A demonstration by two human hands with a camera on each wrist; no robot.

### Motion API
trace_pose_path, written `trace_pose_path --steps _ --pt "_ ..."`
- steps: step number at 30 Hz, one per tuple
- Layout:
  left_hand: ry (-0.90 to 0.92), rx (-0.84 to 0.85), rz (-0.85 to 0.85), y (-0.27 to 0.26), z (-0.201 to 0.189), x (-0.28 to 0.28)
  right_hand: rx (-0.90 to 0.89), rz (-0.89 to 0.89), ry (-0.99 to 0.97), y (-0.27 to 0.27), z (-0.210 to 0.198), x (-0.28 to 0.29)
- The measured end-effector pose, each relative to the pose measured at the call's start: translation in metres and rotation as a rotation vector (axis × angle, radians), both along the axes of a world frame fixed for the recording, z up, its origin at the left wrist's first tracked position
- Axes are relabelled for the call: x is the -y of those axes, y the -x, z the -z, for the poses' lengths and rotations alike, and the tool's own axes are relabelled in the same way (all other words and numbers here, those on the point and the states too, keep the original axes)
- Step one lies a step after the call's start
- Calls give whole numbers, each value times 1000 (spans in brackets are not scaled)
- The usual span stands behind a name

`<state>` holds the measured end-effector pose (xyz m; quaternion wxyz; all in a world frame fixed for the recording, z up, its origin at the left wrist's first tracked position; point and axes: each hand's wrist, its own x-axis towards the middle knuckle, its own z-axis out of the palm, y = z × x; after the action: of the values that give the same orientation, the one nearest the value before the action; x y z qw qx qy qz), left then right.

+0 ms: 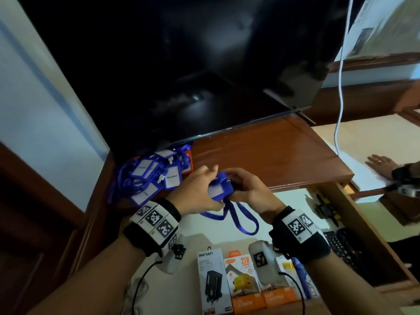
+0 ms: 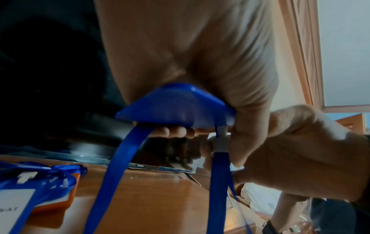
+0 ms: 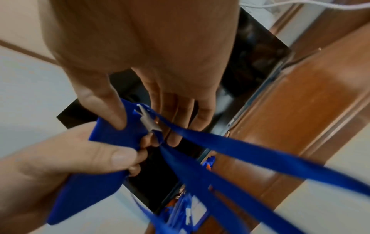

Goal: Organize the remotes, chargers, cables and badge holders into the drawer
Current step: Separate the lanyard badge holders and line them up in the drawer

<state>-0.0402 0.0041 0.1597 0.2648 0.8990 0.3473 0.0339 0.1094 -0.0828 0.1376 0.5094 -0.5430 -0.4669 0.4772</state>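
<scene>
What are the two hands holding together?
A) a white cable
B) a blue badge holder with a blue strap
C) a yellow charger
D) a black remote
B: the left hand and the right hand both grip the blue badge holder, its blue strap hanging below.

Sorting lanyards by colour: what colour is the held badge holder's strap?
Blue strap, clearest in the right wrist view.

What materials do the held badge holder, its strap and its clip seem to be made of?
Badge holder: looks like smooth blue plastic with a slight sheen; rigid or soft, unclear.
Strap: flat blue woven ribbon, probably fabric, since it hangs in limp loops.
Clip: pale grey, likely metal, though blur leaves plastic possible.
Both hands, left and right, grip the holder.
</scene>
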Motion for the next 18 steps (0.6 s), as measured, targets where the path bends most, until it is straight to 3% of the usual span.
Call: trace_pose_path --steps 3,7,12,18 --pt "-40 12 -38 3 0 5 -176 46 48 6 -4 -1" --pt "-82 43 -48 4 6 9 -3 81 78 14 -4 -7" --pt "-18 134 -31 15 14 7 -20 158 24 19 -1 -5" --pt "86 368 -228 26 28 14 -27 318 34 23 9 2"
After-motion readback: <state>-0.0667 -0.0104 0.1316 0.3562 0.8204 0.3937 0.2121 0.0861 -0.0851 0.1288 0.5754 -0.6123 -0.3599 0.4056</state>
